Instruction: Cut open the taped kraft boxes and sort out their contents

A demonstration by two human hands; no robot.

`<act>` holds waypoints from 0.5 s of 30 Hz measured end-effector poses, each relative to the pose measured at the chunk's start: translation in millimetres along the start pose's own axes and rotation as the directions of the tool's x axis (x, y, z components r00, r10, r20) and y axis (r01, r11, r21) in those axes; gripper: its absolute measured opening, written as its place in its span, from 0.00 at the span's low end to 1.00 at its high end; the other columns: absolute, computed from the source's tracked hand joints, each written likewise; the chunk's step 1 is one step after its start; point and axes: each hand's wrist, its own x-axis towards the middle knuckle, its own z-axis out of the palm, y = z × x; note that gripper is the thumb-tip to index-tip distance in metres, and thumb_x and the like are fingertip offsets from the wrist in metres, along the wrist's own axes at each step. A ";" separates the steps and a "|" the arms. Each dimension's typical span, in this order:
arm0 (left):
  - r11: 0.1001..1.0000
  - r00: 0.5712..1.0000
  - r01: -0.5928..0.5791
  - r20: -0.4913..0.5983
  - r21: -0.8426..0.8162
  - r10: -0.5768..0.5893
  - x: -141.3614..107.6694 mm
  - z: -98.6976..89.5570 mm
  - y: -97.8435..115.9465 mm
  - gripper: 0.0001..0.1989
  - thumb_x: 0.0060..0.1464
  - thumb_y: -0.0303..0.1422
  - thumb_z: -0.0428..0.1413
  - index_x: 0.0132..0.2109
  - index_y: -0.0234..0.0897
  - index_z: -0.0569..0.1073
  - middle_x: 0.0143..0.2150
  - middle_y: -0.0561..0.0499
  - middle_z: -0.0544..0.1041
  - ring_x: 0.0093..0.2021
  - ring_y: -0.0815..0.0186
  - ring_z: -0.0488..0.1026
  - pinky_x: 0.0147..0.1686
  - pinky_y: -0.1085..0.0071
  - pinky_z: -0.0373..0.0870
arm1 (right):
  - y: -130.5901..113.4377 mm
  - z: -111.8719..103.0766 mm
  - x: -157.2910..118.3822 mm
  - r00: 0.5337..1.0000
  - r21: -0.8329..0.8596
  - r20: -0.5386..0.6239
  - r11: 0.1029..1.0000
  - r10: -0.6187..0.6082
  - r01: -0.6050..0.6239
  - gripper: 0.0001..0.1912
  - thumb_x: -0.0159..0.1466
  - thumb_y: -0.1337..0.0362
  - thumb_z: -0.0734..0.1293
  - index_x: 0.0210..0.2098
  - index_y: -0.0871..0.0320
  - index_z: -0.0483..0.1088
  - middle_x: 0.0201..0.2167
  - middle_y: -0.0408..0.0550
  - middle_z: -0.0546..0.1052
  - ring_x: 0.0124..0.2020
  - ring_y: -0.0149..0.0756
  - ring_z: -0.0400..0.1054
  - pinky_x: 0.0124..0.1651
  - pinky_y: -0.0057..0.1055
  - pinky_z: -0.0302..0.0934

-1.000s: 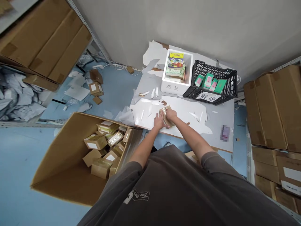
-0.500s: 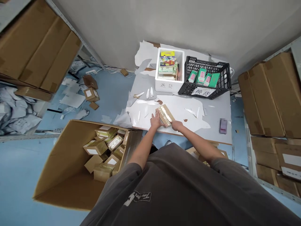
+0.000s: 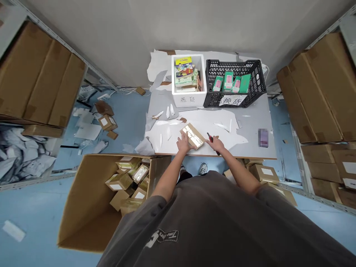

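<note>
A small taped cardboard box [image 3: 199, 134] lies at an angle on the paper-covered worktable [image 3: 250, 122]. My left hand [image 3: 183, 143] grips its left and near side, with shiny tape running along the top. My right hand [image 3: 216, 144] is closed around a red and black box cutter [image 3: 210, 138] that points away from me. That hand's fingertips are at the box's right corner. Whether the cutter's blade is out is too small to tell.
Behind stand a white foam box [image 3: 189, 99] of packages and a black crate [image 3: 236, 100] with green boxes. Paper scraps [image 3: 222, 127] and a blurred purple item [image 3: 263, 138] lie on the table. A large carton [image 3: 80, 207] of parcels stands at my left; shelves flank both sides.
My right hand has moved slightly away from the box's near edge, and the box cutter now shows in it. The box has turned a little; the whole view has shifted.
</note>
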 end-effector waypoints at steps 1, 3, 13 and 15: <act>1.000 1.000 0.011 -0.008 0.010 -0.011 -2.2 2.2 2.9 0.73 0.41 0.66 0.71 0.84 0.52 0.43 0.87 0.42 0.35 0.79 0.22 0.47 0.72 0.33 0.59 | -1.6 4.5 5.8 0.999 0.047 -0.014 0.998 0.037 -0.036 0.30 0.75 0.39 0.65 0.57 0.60 0.69 0.52 0.65 0.82 0.54 0.57 0.79 0.49 0.41 0.70; 0.998 0.999 0.041 -0.034 0.046 -0.039 -7.4 6.8 9.5 0.70 0.44 0.67 0.69 0.84 0.50 0.46 0.86 0.38 0.37 0.80 0.22 0.45 0.73 0.32 0.55 | -10.8 15.1 20.3 0.994 0.127 -0.024 0.987 0.102 -0.099 0.29 0.74 0.41 0.67 0.58 0.60 0.67 0.54 0.65 0.81 0.55 0.56 0.79 0.49 0.39 0.70; 0.884 0.916 -0.402 0.118 0.240 0.384 15.7 -23.7 27.5 0.37 0.56 0.38 0.72 0.71 0.44 0.72 0.72 0.35 0.68 0.75 0.38 0.59 0.76 0.43 0.51 | -62.6 7.1 77.3 0.998 0.237 -0.054 0.971 0.041 -0.027 0.20 0.74 0.58 0.71 0.61 0.57 0.64 0.56 0.62 0.81 0.55 0.51 0.78 0.49 0.36 0.68; 0.901 0.930 -0.366 0.115 0.234 0.348 23.5 -31.7 28.9 0.34 0.54 0.33 0.72 0.67 0.42 0.75 0.67 0.36 0.71 0.72 0.39 0.63 0.74 0.44 0.56 | -60.6 4.0 77.8 0.999 0.227 -0.037 0.974 0.017 -0.008 0.23 0.72 0.54 0.73 0.60 0.57 0.64 0.56 0.61 0.81 0.55 0.51 0.77 0.49 0.35 0.67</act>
